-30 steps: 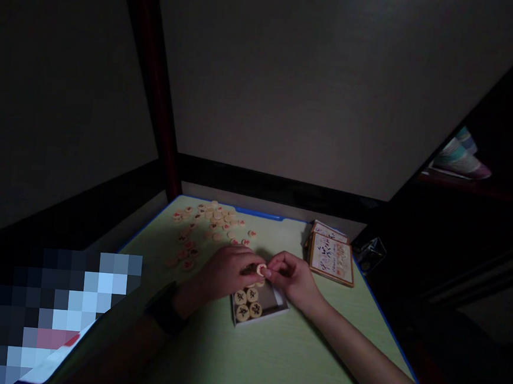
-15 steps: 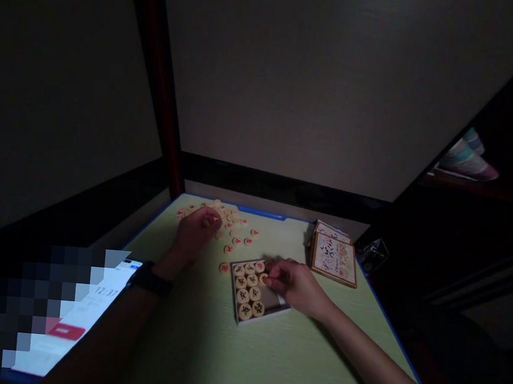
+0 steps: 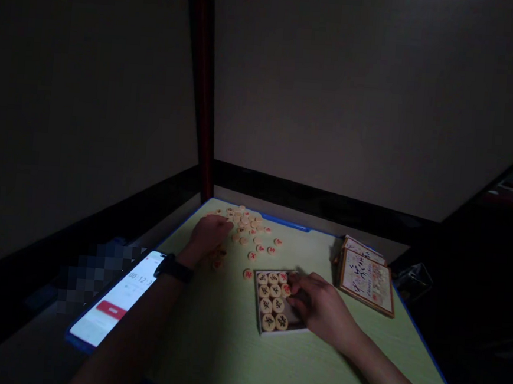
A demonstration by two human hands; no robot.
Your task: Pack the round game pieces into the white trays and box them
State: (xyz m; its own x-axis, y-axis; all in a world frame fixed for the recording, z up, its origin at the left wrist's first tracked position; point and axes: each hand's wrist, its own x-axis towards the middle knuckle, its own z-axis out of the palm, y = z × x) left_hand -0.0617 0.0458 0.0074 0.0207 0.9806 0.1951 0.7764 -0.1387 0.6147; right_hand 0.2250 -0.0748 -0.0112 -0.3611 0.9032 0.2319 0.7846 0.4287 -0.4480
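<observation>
My right hand is over a shallow box of round Chinese chess pieces. Its thumb and index finger are at a red-marked Chinese chess piece in the box's second row. Black-marked pieces lie flat in rows on the box's left side; my right hand hides part of the right side. At the far left, my left hand is closed beside a loose heap of chess pieces. Its fingers are curled, and what they hold, if anything, is hidden. A dark band circles my left wrist.
A lit phone showing a timer lies at the left, partly behind my left forearm. A picture-covered box lid rests at the table's right side. Walls stand behind and left of the green table. Single pieces lie near the box.
The view has swung left. My left hand has moved back and down beside the heap, its fingers closing. The red-marked piece now lies flatter in the box, my right fingers still at it.
</observation>
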